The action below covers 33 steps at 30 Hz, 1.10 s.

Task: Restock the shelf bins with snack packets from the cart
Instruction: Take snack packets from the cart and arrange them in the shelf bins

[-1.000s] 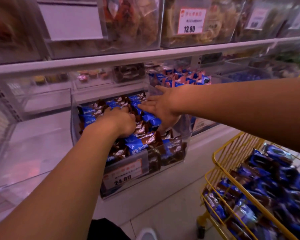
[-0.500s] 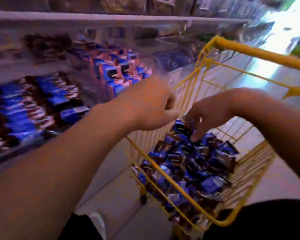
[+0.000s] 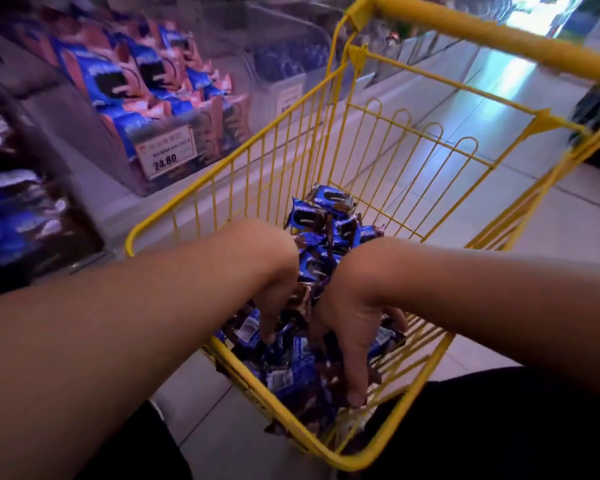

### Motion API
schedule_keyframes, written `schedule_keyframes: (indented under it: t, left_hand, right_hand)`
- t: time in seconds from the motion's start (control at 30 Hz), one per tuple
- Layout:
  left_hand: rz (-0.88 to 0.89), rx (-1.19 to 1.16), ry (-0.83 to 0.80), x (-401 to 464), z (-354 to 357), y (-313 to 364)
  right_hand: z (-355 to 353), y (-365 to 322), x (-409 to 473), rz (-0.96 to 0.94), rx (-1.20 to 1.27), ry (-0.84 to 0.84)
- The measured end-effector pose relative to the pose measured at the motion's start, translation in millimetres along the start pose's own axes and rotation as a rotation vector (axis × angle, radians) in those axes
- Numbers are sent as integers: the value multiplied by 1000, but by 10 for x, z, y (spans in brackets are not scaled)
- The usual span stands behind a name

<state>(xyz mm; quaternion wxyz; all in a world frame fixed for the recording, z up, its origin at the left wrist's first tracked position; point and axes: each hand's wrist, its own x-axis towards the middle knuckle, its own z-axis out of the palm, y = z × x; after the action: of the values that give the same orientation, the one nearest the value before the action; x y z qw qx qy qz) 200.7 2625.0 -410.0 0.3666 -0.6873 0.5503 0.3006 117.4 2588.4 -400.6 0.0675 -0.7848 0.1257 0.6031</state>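
Both hands are now reaching down into the yellow wire cart, where a second ago they were up at the shelf bin: the left hand and right hand are digging fingers-down among the glossy blue-and-brown snack packets, though whether either is gripping one cannot be told. Two clear plastic bins of crinkly packets are sitting on the shelf to the left, one showing a price tag reading 24.80.

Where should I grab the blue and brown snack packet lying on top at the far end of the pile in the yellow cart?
Pinch the blue and brown snack packet across its flat faces from above: it lies flat atop the pile, clear of both hands, and the yellow wire cart walls block the sides.
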Motion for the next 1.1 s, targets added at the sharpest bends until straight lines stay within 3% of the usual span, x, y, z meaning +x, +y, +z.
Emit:
schedule_keyframes:
  t: [0.13, 0.27, 0.47, 0.53, 0.63, 0.73, 0.87, 0.97, 1.1]
  left_hand:
    - [100, -63, -71, -7, 34, 101]
    - [90, -126, -78, 112, 101, 73]
    - [174, -334, -52, 36, 22, -37]
    - [208, -496, 66, -100, -132, -274]
    - [296, -920, 318, -419, -265, -651]
    - [473, -1459, 568, -645, -237, -867]
    - [618, -2058, 457, -838, -162, -942]
    - [650, -2150, 418, -953, -90, -1027]
    - [613, -2030, 513, -1017, 11, -1106]
  right_hand:
    - [27, 52, 90, 39, -27, 32]
    - [-60, 197, -31, 1, 196, 56]
    - [-145, 577, -297, -127, 486, 269]
    - [-148, 753, -477, -204, 565, 369]
    - [-90, 981, -723, -398, 746, 503]
    - [-25, 1088, -791, -710, 1149, 595]
    - [-94, 984, -744, -1080, 1604, 646]
    - [-181, 866, -788, -1062, 1689, 674]
    - [-256, 721, -886, -871, 1463, 735]
